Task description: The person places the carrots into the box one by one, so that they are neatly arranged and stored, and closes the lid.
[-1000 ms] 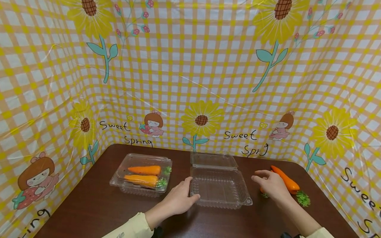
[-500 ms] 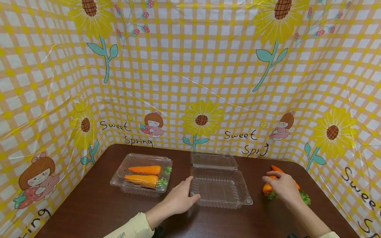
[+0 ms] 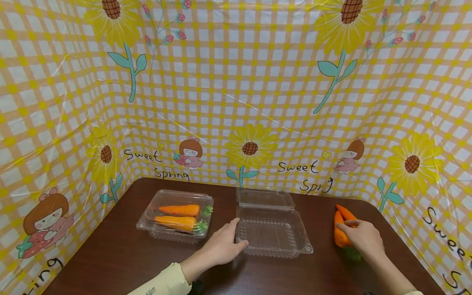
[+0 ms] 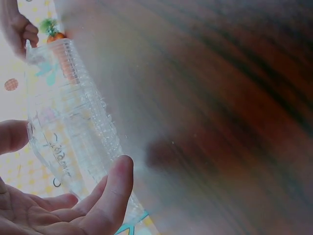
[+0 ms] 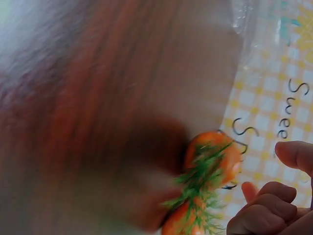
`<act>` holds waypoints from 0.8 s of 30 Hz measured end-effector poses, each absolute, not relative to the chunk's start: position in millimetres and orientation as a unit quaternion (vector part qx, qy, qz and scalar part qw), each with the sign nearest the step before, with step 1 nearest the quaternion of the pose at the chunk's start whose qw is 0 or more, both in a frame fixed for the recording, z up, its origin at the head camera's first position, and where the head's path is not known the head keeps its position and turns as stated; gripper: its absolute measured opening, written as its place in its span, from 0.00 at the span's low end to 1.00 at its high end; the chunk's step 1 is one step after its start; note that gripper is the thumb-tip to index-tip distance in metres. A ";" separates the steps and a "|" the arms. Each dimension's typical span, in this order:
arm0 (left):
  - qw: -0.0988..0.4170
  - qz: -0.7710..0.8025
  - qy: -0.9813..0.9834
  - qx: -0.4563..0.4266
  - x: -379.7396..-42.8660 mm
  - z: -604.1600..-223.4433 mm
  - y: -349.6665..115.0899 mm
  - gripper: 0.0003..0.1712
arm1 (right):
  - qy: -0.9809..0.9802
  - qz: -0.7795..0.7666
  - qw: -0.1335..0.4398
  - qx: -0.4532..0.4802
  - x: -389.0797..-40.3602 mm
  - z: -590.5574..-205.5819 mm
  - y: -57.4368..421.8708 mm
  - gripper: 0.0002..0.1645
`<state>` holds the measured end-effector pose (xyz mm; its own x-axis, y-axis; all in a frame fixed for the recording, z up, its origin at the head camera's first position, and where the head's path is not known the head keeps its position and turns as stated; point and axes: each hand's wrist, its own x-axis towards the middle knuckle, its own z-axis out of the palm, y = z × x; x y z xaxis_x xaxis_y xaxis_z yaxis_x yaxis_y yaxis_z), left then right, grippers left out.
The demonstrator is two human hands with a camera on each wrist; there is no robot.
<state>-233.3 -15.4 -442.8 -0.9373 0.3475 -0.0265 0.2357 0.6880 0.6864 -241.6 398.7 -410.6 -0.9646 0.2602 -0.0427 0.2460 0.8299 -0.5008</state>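
My left hand (image 3: pixel 223 245) rests with spread, mostly straight fingers against the left side of a raised-lid clear plastic clamshell container (image 3: pixel 273 254). In the left wrist view, thumb and fingers stand well apart beside that container (image 4: pixel 73 122). My right hand (image 3: pixel 363 237) lies over two orange carrots at the right; the left carrot (image 3: pixel 339 234) points away from me, and the right carrot (image 3: pixel 344 211) is partly hidden under the hand. In the right wrist view, thumb and curled fingers (image 5: pixel 264 215) are beside the carrots' leafy tops (image 5: pixel 200 171); I cannot tell if they pinch one.
A closed clear clamshell (image 3: pixel 162 196) with two carrots (image 3: pixel 178 210) inside stands at the left on the dark brown table (image 3: pixel 110 254). Checked cloth (image 3: pixel 243 82) with sunflowers walls the back and both sides. The raised lid (image 3: pixel 265 198) leans near the back cloth.
My right hand has moved right across the carrots. The left carrot has shifted right and now lies against the other, its tip showing. The left hand and both containers have stayed put.
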 end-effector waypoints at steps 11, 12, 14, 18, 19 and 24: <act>0.072 0.356 0.917 0.165 -233.7 -441.9 -14.5 0.46 | -0.958 0.250 -0.008 -0.140 -239.9 -427.8 408.4 0.30; 0.071 0.354 0.918 0.166 -233.8 -441.9 -14.5 0.46 | -0.958 0.250 -0.008 -0.139 -239.7 -429.0 408.8 0.28; 0.069 0.351 0.919 0.167 -234.1 -442.2 -14.4 0.47 | -0.959 0.247 -0.004 -0.136 -239.2 -430.7 409.6 0.26; 0.068 0.353 0.918 0.166 -234.1 -442.7 -14.9 0.48 | -0.962 0.248 -0.007 -0.115 -238.7 -432.4 410.6 0.36; 0.068 0.352 0.919 0.166 -234.1 -442.5 -15.1 0.48 | -0.962 0.250 -0.008 -0.108 -238.5 -432.7 410.7 0.43; 0.074 0.346 0.920 0.167 -235.1 -442.3 -15.7 0.49 | -0.965 0.252 -0.012 -0.075 -238.3 -432.6 411.5 0.58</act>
<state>-235.1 -15.7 -442.3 -0.9335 0.3581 -0.0198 0.2563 0.7048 0.6615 -238.3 411.5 -432.6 -0.9885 0.1383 -0.0617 0.1508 0.8614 -0.4850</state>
